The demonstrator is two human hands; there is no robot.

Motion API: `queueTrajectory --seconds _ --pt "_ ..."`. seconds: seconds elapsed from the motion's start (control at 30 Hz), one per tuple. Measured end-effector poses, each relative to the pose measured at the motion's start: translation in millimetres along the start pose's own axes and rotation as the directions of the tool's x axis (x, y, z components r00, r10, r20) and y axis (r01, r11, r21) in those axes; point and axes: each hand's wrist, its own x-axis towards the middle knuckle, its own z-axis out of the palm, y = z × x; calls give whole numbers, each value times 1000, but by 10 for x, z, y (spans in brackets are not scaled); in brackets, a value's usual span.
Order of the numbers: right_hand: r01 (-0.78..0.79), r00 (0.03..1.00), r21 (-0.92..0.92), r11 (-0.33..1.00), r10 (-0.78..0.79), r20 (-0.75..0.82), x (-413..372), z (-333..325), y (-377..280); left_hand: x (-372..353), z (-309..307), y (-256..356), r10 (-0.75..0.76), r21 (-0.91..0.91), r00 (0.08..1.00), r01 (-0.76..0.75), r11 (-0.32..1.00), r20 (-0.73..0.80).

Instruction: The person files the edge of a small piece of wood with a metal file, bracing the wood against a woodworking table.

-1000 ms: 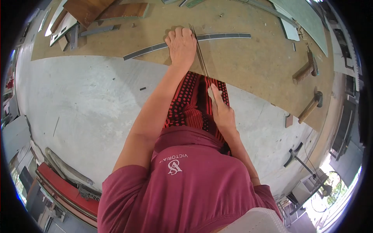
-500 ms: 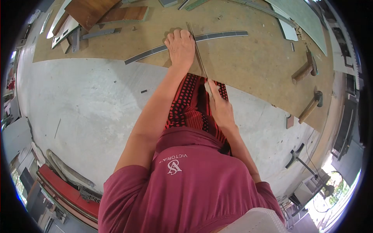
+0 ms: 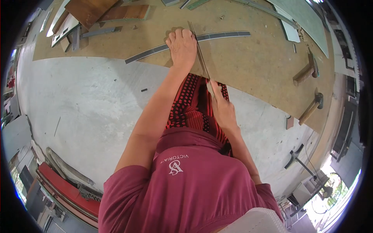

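Note:
A long, narrow dark grey strip [image 3: 227,35] with pale edges lies across the brown board [image 3: 256,66]. Pressed down over its middle is my left hand [image 3: 183,46], fingers together and curled over the strip. Just right of those fingers a thin saw blade [image 3: 201,54], seen edge-on, crosses the strip. My right hand [image 3: 223,110] is closed around the handle [image 3: 211,88] of this saw, near the board's front edge and over my patterned trousers [image 3: 182,105].
Two hammers, one [image 3: 307,72] above the other [image 3: 311,108], lie at the board's right. Brown wooden pieces [image 3: 126,13] and offcuts are piled at upper left. A pale green sheet [image 3: 307,23] lies at upper right. Concrete floor [image 3: 93,101] extends below the board, with small scraps on it.
Almost nothing differs. My right hand and the saw have shifted very slightly; my left hand stays on the strip.

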Motion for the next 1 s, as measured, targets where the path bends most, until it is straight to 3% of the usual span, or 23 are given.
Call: queueTrajectory --seconds 0.1,0.3,0.37,0.4,0.47,0.5,0.57,0.7,0.8,0.87,0.9,0.97,1.0 --pt "-57 998 140 989 55 17 -227 -13 19 -36 -17 -18 27 -22 1000 -27 999 -10" --pt "-14 1000 -46 999 13 -29 373 70 -54 -16 -14 -4 26 -21 999 -27 999 -35" --pt "187 953 25 982 -175 -246 498 165 -16 -6 5 -17 15 -16 1000 -15 1000 -20" --pt "188 952 24 982 -177 -248 450 126 -44 3 -6 -15 16 -16 1000 -17 1000 -22" --pt "-54 998 -58 997 56 20 205 -3 -95 -1 -13 7 6 13 1000 -6 1000 -14" --pt "-57 998 -63 996 58 25 65 -17 -59 8 -11 7 0 11 1000 0 1000 -11" --pt "-52 999 140 989 52 0 -202 -12 27 -7 -27 1 27 -20 999 -28 999 -35" --pt "-74 997 83 994 71 35 -144 -60 -35 6 -8 15 36 -10 999 -36 999 -34" --pt "4 1000 -8 1000 -4 -17 268 33 -49 -13 -15 -5 27 -4 999 -27 1000 -40" --pt "119 977 -32 992 -123 -176 421 107 -41 -9 -10 -14 23 -27 999 -24 999 -26" --pt "122 975 -32 992 -126 -181 395 84 -62 12 -23 -13 27 -26 999 -28 999 -31" --pt "-18 1000 -67 998 17 -18 192 4 -82 2 -22 11 2 12 1000 -2 1000 -3" --pt "-23 1000 -71 997 22 -13 49 8 -22 -2 -11 10 -3 8 1000 3 1000 3"
